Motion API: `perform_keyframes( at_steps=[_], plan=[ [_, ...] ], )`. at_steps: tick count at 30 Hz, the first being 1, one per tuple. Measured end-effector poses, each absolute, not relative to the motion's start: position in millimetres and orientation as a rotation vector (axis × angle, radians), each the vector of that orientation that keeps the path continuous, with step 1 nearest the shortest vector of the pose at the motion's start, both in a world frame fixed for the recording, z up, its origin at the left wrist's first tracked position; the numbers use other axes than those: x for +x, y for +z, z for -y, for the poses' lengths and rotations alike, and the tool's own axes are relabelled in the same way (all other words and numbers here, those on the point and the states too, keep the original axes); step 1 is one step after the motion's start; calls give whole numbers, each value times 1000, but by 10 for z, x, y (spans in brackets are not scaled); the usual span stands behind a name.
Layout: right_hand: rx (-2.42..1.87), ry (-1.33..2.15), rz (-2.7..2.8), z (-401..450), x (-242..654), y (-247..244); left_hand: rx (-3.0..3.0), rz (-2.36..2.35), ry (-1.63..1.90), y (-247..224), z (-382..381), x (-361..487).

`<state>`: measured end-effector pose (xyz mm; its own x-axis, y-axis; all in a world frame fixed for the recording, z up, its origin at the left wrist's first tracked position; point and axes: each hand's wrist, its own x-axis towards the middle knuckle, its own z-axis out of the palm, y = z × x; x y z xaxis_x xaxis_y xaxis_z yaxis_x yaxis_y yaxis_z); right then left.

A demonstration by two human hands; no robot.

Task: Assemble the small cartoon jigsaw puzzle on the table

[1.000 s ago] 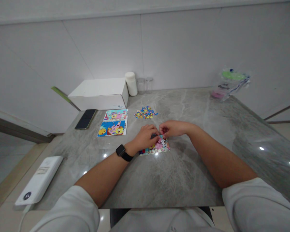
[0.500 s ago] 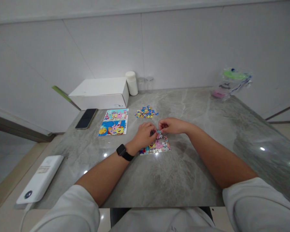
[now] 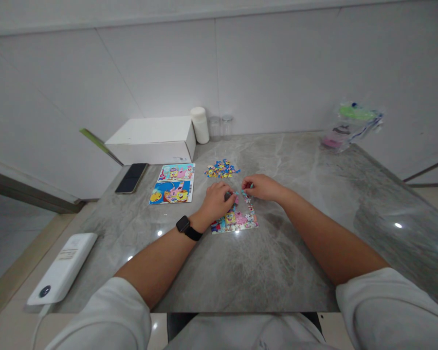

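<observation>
A partly assembled jigsaw puzzle (image 3: 241, 221) with a cartoon picture lies flat on the table, a gap showing in its upper part. My left hand (image 3: 217, 200) reaches over the upper left of the puzzle, fingers closed on a pink puzzle piece (image 3: 236, 199). To the right, my right hand (image 3: 262, 187) is pinched at the puzzle's upper right corner, with a small teal puzzle piece (image 3: 251, 185) at the fingertips. Beyond both hands sits a heap of loose puzzle pieces (image 3: 222, 168) in blue, yellow and pink.
A printed picture sheet (image 3: 172, 184) lies left of the heap, and a phone (image 3: 132, 178) beside it. Behind stand a white box (image 3: 149, 141), a white bottle (image 3: 200, 126) and two clear glasses (image 3: 227, 127). A power bank (image 3: 63, 270) is near left; a plastic bag (image 3: 350, 127) far right.
My hands have drawn slightly apart, the left a little up and the right a little to the right. More of the puzzle's gap and upper right edge now shows.
</observation>
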<state>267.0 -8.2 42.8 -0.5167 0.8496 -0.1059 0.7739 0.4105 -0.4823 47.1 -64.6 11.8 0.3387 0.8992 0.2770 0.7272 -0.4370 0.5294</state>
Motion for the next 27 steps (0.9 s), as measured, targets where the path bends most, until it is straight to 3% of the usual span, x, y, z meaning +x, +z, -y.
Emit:
perform_keyframes(
  at_steps=[12,23,27],
  plan=[
    [-1305,1362,2288,168,2552,329,2181,-1346,1104,172,607,434],
    [-1660,477,2538,144,2575,411,2357,-1671,690,13,514,316],
    [-1667,414,2560,89,2668,459,2399,-1782,651,48,530,296]
  ],
)
